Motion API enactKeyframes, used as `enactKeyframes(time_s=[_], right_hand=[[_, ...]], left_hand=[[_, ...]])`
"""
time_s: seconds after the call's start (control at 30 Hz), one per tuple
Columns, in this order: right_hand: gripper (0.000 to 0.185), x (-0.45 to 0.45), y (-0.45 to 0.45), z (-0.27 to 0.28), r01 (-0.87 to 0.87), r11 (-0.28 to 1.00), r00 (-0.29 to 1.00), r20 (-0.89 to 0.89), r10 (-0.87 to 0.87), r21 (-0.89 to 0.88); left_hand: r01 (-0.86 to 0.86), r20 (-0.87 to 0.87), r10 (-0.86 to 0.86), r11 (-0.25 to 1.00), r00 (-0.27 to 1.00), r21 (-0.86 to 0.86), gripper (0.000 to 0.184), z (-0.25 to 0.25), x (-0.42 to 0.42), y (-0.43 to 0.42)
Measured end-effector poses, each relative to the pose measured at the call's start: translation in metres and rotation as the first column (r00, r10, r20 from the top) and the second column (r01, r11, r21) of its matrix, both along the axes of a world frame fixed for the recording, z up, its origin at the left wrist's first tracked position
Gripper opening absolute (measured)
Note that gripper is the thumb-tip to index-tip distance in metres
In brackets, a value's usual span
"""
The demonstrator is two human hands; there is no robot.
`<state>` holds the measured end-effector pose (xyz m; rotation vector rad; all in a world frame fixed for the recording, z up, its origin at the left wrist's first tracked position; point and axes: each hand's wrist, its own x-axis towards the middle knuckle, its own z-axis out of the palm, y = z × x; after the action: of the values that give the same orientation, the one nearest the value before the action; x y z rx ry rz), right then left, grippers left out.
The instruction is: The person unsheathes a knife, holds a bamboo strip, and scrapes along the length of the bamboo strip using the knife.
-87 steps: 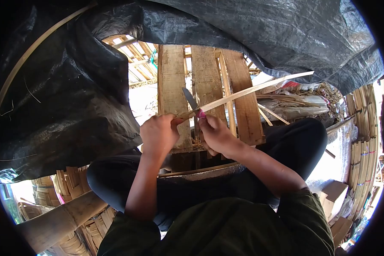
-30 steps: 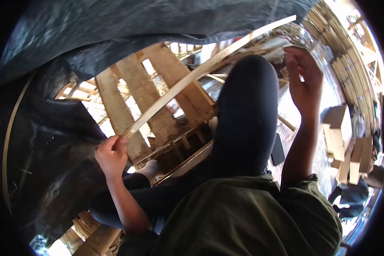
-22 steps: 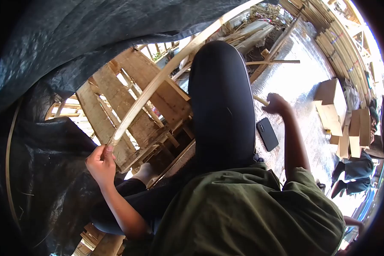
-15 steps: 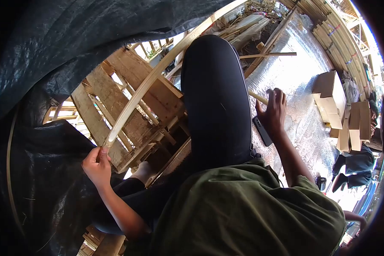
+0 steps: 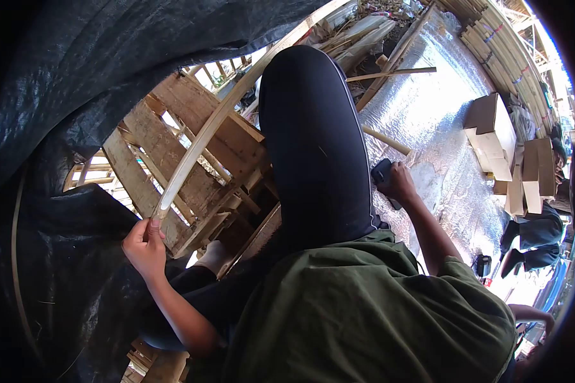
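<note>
My left hand (image 5: 145,246) pinches the lower end of a long, pale bamboo strip (image 5: 201,142). The strip runs up and away, passing beyond my raised knee at the top. My right hand (image 5: 400,184) is closed around a dark smartphone (image 5: 381,171) just right of my knee, low over the silver foil sheet (image 5: 421,115); the fingers hide part of the phone. A light wooden stick (image 5: 388,140) sticks out from behind my knee above that hand, not touched by it. Its other end is hidden.
A slatted wooden structure (image 5: 163,137) stands left of my knee, beside black plastic sheeting (image 5: 64,255). Cardboard boxes (image 5: 492,137) are at the right, near bundled bamboo strips (image 5: 495,51). Another person's dark-clothed legs (image 5: 533,239) show at far right. A thin stick (image 5: 396,73) crosses the foil.
My right hand has moved down from beside the light stick and closed on the smartphone, which has shifted slightly. My left hand keeps its pinch on the strip. The view has shifted slightly.
</note>
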<state>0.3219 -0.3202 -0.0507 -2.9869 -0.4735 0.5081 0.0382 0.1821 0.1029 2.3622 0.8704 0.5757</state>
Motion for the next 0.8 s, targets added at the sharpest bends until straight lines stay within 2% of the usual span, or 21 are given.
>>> enactKeyframes(time_s=[0.03,0.07,0.1,0.2,0.43,0.53,0.6,0.8], right_hand=[[0.072,0.003,0.005,0.006,0.016,0.999,0.999,-0.051,-0.014,0.033],[0.069,0.003,0.01,0.005,0.026,0.994,1.0,-0.006,-0.026,0.107],[0.069,0.004,0.014,0.004,0.023,0.994,1.0,-0.004,-0.023,0.11],[0.076,0.008,0.027,-0.013,0.028,0.948,0.997,0.053,-0.047,0.317],[0.082,0.016,0.03,-0.024,0.042,0.971,0.999,0.015,-0.047,0.234],[0.083,0.017,0.031,-0.024,0.071,0.948,0.997,0.003,-0.075,0.311],[0.081,0.011,0.034,-0.021,0.192,0.938,0.979,0.012,-0.204,0.289],[0.075,0.012,0.034,-0.026,0.173,0.926,0.982,0.015,-0.189,0.336]], left_hand=[[-0.001,0.005,0.001,1.0,1.0,0.001,0.03,-0.001,0.0,0.0],[-0.002,-0.003,0.002,1.0,1.0,-0.002,0.03,-0.001,0.0,0.0],[-0.004,-0.012,0.003,1.0,1.0,-0.005,0.03,0.0,0.0,0.0],[-0.007,-0.016,0.007,1.0,1.0,-0.011,0.031,0.005,0.002,-0.004],[-0.016,-0.012,0.017,1.0,1.0,0.016,0.031,0.003,-0.001,-0.002],[-0.022,-0.031,0.022,1.0,0.999,0.002,0.032,0.003,-0.001,-0.002],[-0.012,-0.035,0.012,1.0,0.999,0.017,0.032,0.004,0.0,-0.003],[-0.008,-0.035,0.009,1.0,0.999,0.021,0.036,0.002,-0.001,-0.001]])
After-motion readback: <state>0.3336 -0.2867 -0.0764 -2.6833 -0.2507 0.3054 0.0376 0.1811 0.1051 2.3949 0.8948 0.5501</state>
